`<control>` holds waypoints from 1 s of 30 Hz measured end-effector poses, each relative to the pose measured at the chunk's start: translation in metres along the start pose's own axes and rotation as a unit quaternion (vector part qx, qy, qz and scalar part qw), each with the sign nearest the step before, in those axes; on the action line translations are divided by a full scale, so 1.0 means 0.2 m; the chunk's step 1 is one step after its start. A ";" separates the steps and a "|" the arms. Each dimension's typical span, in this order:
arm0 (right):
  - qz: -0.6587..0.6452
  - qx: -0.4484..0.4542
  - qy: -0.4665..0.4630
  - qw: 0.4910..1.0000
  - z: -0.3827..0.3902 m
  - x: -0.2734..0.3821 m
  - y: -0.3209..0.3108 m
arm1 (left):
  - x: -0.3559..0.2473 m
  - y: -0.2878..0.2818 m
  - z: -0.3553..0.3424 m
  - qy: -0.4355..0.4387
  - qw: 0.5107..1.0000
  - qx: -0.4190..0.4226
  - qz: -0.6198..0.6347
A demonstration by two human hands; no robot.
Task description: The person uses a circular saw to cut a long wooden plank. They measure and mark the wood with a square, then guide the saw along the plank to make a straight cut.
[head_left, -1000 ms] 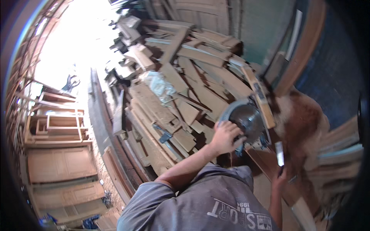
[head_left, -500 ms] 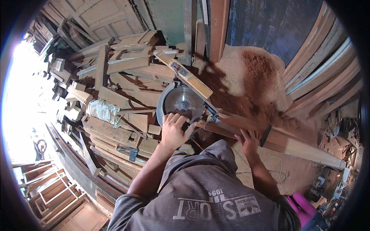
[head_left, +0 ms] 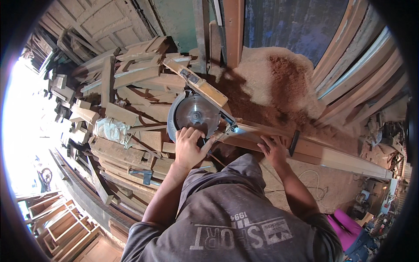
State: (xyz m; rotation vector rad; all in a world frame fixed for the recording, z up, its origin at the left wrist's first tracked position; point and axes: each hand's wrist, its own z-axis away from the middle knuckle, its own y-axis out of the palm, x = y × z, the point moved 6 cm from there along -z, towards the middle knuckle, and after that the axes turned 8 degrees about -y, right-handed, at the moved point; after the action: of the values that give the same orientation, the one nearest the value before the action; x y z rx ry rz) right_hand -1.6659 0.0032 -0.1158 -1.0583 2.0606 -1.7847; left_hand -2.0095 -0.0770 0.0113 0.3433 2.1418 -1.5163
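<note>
A circular saw [head_left: 196,115] with a round toothed blade, a grey guard and a long yellowish wooden bar across it sits in front of me. My left hand [head_left: 188,145] is curled over the near edge of the saw, its thumb reaching right close to the blade; the part under its fingers is hidden. To the right, a long wooden board [head_left: 314,153] runs from beside the blade toward the far right. My right hand [head_left: 276,150] grips the board's near side, fingers over it and thumb apart. A black bar [head_left: 293,143] crosses the board just beyond that hand.
Stacked offcuts [head_left: 139,74] fill the left side, with a blue-handled tool [head_left: 147,176] lying on planks. Behind the saw rises a sawdust heap [head_left: 283,81]. Long planks [head_left: 353,74] lean at the right. A pale cable [head_left: 312,179] loops across the floor, and wooden frames [head_left: 61,218] stand at lower left.
The whole view has shifted slightly, placing saw and hands a little further left and up. A bluish light now shows on the board beside the blade. Both hands keep their holds.
</note>
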 end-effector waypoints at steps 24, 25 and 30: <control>-0.479 -0.003 0.140 0.867 -0.88 0.52 0.05 | 0.04 -0.02 0.01 0.030 0.996 0.083 0.024; -0.508 -0.007 0.180 0.843 -0.84 0.50 0.12 | 0.04 -0.02 0.01 0.027 0.995 0.092 0.034; -0.629 0.101 0.321 0.701 -0.74 0.39 0.37 | 0.18 -0.07 0.09 -0.138 0.977 -0.159 -0.033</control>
State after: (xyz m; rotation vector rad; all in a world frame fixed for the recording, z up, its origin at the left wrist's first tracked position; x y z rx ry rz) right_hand -1.8357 0.0686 -0.1265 -2.3404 1.1441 -3.2634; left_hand -2.0417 -0.1007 -0.0008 -0.0472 2.1387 -1.1497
